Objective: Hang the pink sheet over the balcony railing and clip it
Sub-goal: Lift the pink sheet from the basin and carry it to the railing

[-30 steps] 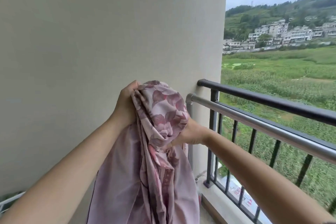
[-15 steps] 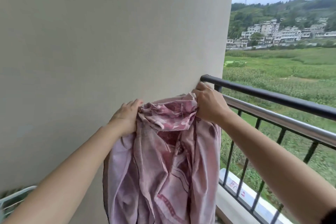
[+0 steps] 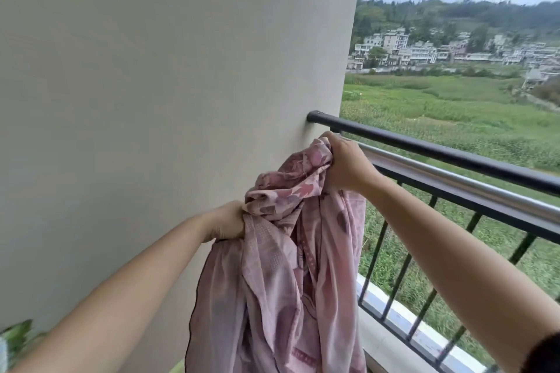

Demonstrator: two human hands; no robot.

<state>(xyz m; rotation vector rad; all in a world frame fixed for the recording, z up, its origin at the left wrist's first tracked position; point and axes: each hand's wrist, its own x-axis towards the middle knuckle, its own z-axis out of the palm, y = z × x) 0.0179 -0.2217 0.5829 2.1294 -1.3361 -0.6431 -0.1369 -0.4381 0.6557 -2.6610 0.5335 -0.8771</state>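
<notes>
A pink sheet (image 3: 281,275) with a darker floral print hangs bunched between my hands, close to the wall. My right hand (image 3: 348,165) grips its upper end right at the silver inner rail (image 3: 472,188), near where the railing meets the wall. My left hand (image 3: 228,221) holds another bunch of the sheet lower and to the left. Most of the fabric droops down inside the balcony. The black top rail (image 3: 439,150) runs behind the silver one. No clip is in view.
A plain beige wall (image 3: 166,85) fills the left side. Black vertical bars (image 3: 378,254) stand under the rails, above a white ledge (image 3: 403,324). Green fields and distant houses lie beyond. Something green shows at the lower left corner (image 3: 15,339).
My right hand has carried the sheet's top end right and up to the silver rail. My left hand has dropped lower, and the sheet is stretched between them.
</notes>
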